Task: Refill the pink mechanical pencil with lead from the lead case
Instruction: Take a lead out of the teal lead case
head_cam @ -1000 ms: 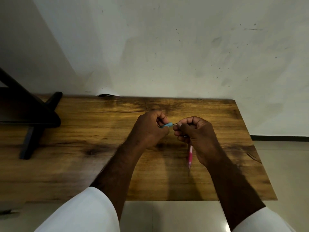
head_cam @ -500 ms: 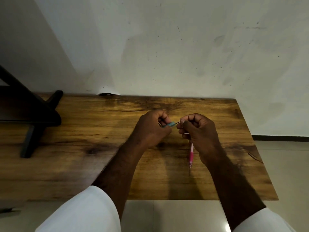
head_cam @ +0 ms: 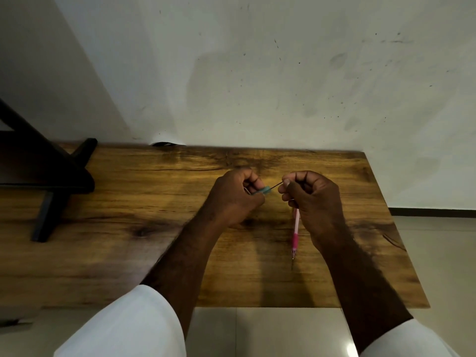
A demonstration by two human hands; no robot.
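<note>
Farther out of the lead case (head_cam: 264, 190) now, lead (head_cam: 277, 186); no writing readable.

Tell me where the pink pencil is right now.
In the head view, the pink pencil hangs tip-down from the right hand, right of centre above the wooden table, beside the left hand holding the lead case.

I see a wooden tabletop (head_cam: 159, 253) with dark grain and knots, its far edge against the wall. At its far left stands a black stand (head_cam: 51, 191), its foot resting on the wood. Whether the pink mechanical pencil (head_cam: 295, 235) touches the surface, I cannot tell.
</note>
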